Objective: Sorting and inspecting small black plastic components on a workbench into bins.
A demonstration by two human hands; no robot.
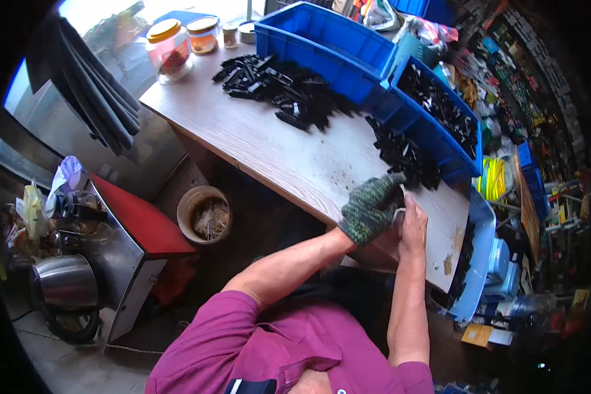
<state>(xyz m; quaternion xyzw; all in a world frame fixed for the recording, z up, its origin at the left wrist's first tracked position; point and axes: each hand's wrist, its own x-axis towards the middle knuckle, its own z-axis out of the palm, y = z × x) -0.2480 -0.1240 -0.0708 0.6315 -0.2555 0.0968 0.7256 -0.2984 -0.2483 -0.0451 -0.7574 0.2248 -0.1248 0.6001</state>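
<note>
My left hand wears a green and black knit glove, its fingers curled in toward my right. My bare right hand is closed right beside it, thumb side up. Both meet over the front part of the pale wooden table. Whatever they grip between them is mostly hidden; a small light edge shows by the fingers. Just beyond my hands lies a small pile of black plastic parts. Farther left on the tabletop spreads a larger heap of similar black parts.
A blue crate stands at the table's back, and another blue bin holds black parts. Lidded jars sit at the far left corner. Below the front edge is a bucket. A light blue tub adjoins the right edge.
</note>
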